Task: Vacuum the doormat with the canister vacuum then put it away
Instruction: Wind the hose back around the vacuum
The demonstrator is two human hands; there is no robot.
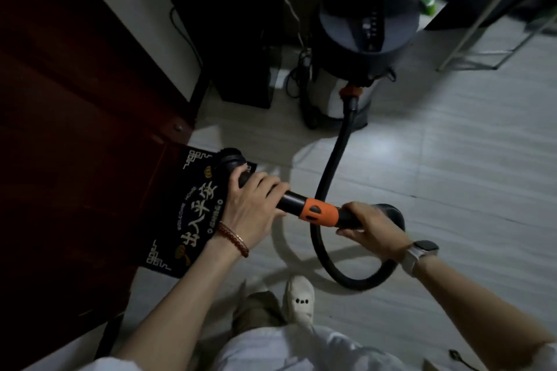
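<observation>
Doormat (193, 214): dark woven cloth, matt, short rough pile, pale stitched lettering.
Wand (294, 200): black plastic, smooth, slight sheen; collar (321, 213) orange plastic, matt.
Hose (330, 166): black, matt, looks like flexible plastic.
Canister (366, 30): dark plastic top, dull finish; pale smooth lower drum.
Floor (452, 159): light tiles, smooth, glossy, reflecting light.
Door (60, 129): dark red-brown wood, smooth, low sheen.
Slipper (300, 300): cream cloth, soft, matt.

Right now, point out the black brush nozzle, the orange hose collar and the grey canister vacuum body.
black brush nozzle (231, 159), head view, its rounded top.
orange hose collar (319, 213), head view, middle of the band.
grey canister vacuum body (337, 30), head view, upper housing.
</observation>
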